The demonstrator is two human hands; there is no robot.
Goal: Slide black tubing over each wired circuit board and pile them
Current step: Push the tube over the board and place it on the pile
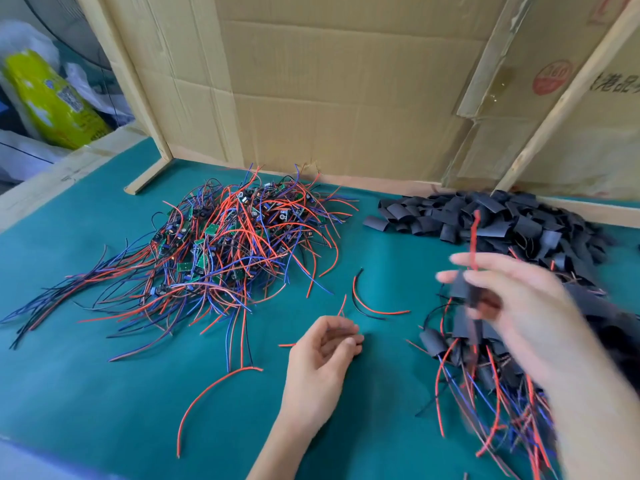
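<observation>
matt black tubing [485, 220], corrugated cardboard wall [329, 81], teal cloth table [104, 393]

— What lies behind the bench?
— Flattened cardboard sheets [346, 81] in pale wooden framing [561, 98], a teal tabletop [86, 393] below.
— And at left?
— A yellow-green packet [52, 98] among plastic bags.

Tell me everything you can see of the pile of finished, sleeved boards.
The finished pile lies on the green mat at the near right, below the loose tubing heap. Black, matte sleeves cover the boards, with red, blue and black wires fanning toward the camera. The blurred right hand hovers above, partly hiding it.
</observation>
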